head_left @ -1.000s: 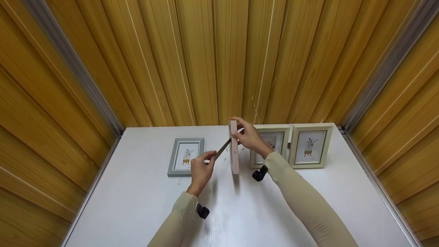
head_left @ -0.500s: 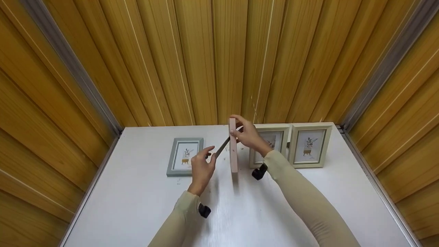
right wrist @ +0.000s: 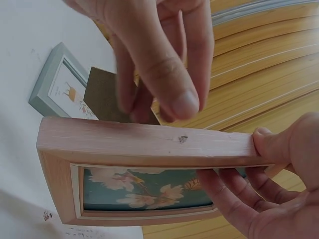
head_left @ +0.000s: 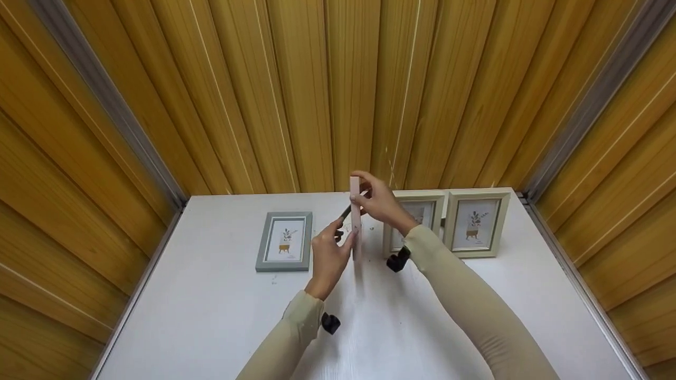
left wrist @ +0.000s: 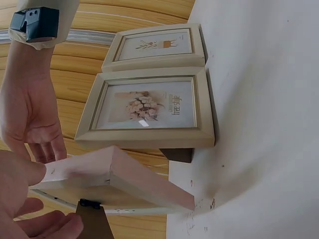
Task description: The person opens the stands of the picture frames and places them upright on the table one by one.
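Observation:
A pink picture frame (head_left: 355, 215) stands edge-on to the head view, held above or on the white table; its lower contact is unclear. My right hand (head_left: 381, 203) grips it near the top, thumb on the edge and fingers over the front, where the right wrist view shows white flowers on a dark green picture (right wrist: 149, 189). From the frame's back juts a brown stand leg (right wrist: 104, 94), swung out on a black hinge (left wrist: 89, 203). My left hand (head_left: 328, 258) is beside the frame's near edge, thumb and fingers spread around that edge and the leg, without a visible grip.
On the left a grey-blue picture frame (head_left: 303, 243) lies on the white table (head_left: 222, 316). Two cream picture frames (left wrist: 144, 107) stand upright at the right, the nearer one partly behind my right hand. Small dark specks (left wrist: 213, 203) dot the tabletop. Wood-look panels (head_left: 338, 95) close off the back.
My left hand has let go of the stand leg's outer end and moved right and up, close to the pink frame's edge. My right hand and the frame have risen slightly.

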Available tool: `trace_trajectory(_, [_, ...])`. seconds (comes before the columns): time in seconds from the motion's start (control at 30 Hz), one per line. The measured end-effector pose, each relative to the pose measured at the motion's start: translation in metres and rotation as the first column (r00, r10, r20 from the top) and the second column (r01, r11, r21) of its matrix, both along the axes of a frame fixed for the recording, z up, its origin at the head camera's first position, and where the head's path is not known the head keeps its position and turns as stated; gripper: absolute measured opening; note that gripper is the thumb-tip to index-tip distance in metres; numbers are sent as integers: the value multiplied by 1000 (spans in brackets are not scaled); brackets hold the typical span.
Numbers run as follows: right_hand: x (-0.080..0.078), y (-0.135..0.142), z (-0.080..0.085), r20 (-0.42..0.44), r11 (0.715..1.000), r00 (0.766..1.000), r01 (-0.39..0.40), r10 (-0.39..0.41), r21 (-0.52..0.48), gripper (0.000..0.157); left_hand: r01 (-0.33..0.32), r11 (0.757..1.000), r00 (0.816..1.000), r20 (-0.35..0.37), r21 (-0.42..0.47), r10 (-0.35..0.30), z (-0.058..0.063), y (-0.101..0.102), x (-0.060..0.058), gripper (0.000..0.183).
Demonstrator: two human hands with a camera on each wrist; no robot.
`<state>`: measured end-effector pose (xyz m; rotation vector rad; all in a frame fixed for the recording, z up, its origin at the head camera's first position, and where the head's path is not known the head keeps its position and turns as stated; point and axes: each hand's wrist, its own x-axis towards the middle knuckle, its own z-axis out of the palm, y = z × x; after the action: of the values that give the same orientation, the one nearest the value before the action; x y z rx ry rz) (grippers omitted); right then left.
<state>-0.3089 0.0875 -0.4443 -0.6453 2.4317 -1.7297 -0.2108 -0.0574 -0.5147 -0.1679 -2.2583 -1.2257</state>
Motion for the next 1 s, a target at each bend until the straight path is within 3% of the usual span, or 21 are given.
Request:
trace_trajectory(0.13, [1,-3,2,-12,1000,1000,-3,3,7,55,13,996,987,158,93,-28,3,4,-2,46])
trace_trajectory(0.27, [2,-7,2,-33,1000,999,-11,12,16,55,-2,992,968,248,128,-30,4,5,-4,46])
trace_trajectory(0.67, [5,-15,-3,-63,994,998,19,-13,104,55,-44,990,943,334,136,-4,5,9,-5,36])
trace_trajectory(1.0, [6,-16,-6,-83,991,996,31,-20,134,54,-49,990,946,325,135,2,1,9,-6,29])
